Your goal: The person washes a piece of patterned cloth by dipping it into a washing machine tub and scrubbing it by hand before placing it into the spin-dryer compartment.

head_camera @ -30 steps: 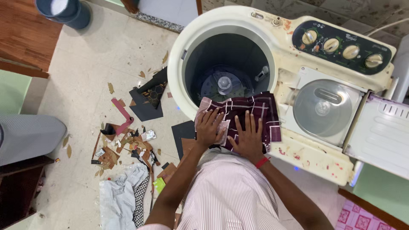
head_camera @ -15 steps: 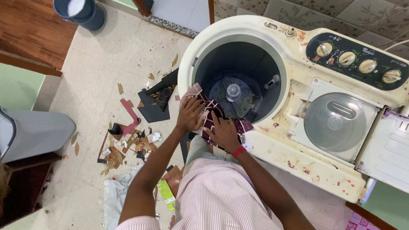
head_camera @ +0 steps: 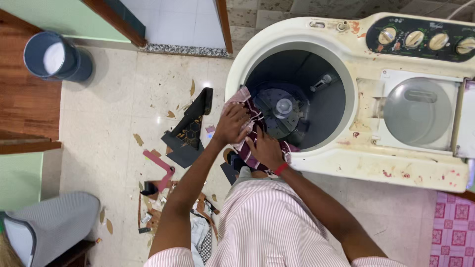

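Overhead view down onto a cream twin-tub washing machine (head_camera: 346, 163) standing on a pale speckled tile floor (head_camera: 114, 109). Floor littered left of the machine with torn brown and black scraps (head_camera: 185, 133), one pink strip (head_camera: 161, 165) among them. Round dark-blue bucket (head_camera: 57, 57) at upper left, beside a band of brown wood flooring (head_camera: 24, 104). Doorway with brown wooden frame (head_camera: 222, 24) at top centre, white tiles beyond. Pink patterned mat (head_camera: 452, 227) at lower right corner. Grey striped fabric mass (head_camera: 49, 222) at lower left, cut off by the frame edge; nature not discernible.

Wash tub open, dark interior with grey ribbed agitator (head_camera: 282, 106) at the bottom. Adjacent spin compartment closed by a round translucent lid (head_camera: 415, 111). Dark control panel with four cream knobs (head_camera: 425, 39) along the top, partly cropped.

Maroon checked cloth with pale pink border (head_camera: 247, 126) bunched over the tub's near-left rim, part hanging inside. Left hand (head_camera: 231, 123) clenched on the cloth's upper fold at the rim. Right hand (head_camera: 264, 148), red band at the wrist, pressed palm-down on the lower part, fingers curled into the fabric. Most of the cloth hidden beneath both hands; lower end concealed behind the striped pink-and-white shirt (head_camera: 267, 222). Further crumpled cloth (head_camera: 200, 237) on the floor largely masked by the left forearm.
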